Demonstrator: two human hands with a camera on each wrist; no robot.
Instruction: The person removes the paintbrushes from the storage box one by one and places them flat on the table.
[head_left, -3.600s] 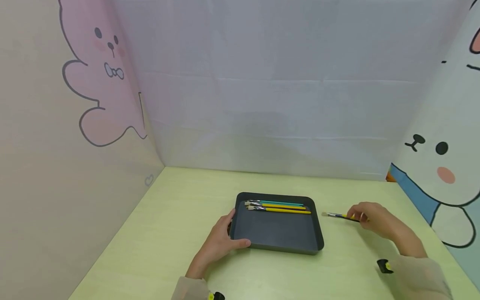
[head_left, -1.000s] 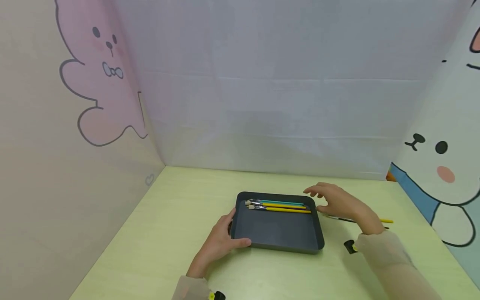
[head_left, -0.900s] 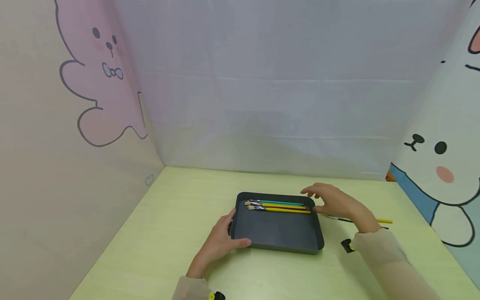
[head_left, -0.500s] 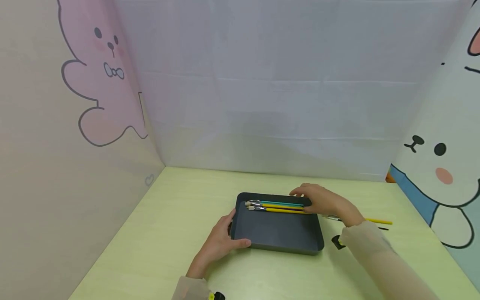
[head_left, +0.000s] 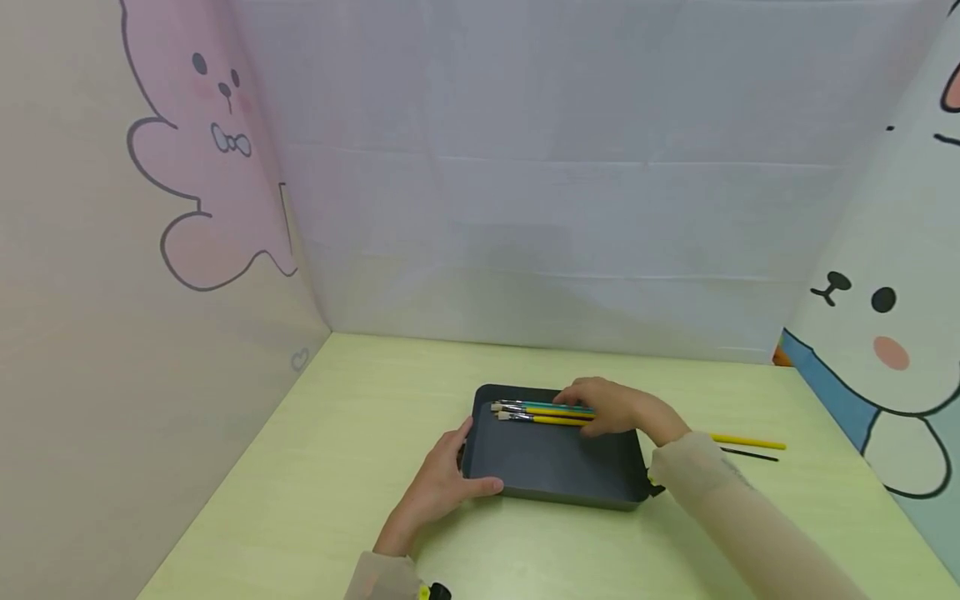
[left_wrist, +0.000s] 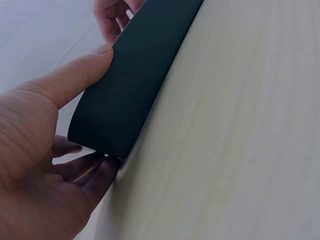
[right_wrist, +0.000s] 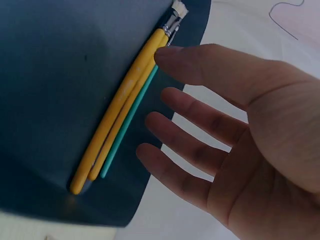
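Note:
My left hand (head_left: 442, 475) holds the near left corner of a dark grey rectangular tray (head_left: 555, 467), with the thumb on its near wall and the fingers at its left side. In the left wrist view the thumb presses the tray's outer wall (left_wrist: 120, 95). Along the tray's far side lie two yellow paintbrushes (head_left: 555, 420) and a thin teal-handled paintbrush (head_left: 551, 406), bristles to the left. Over their handle ends hovers my right hand (head_left: 611, 408). The right wrist view shows its fingers spread and relaxed beside the yellow brushes (right_wrist: 120, 110), the thumb tip overlapping one; contact is unclear.
On the pale table (head_left: 360, 433), right of the tray, lie a yellow handle (head_left: 750, 442) and a thin black handle (head_left: 750, 455), both partly hidden by my right sleeve (head_left: 705, 483). Printed wall sheets stand behind and at both sides.
My right hand let go of the brushes on the table at right, then moved left over the tray and above the brush handles. The left hand and tray stayed put.

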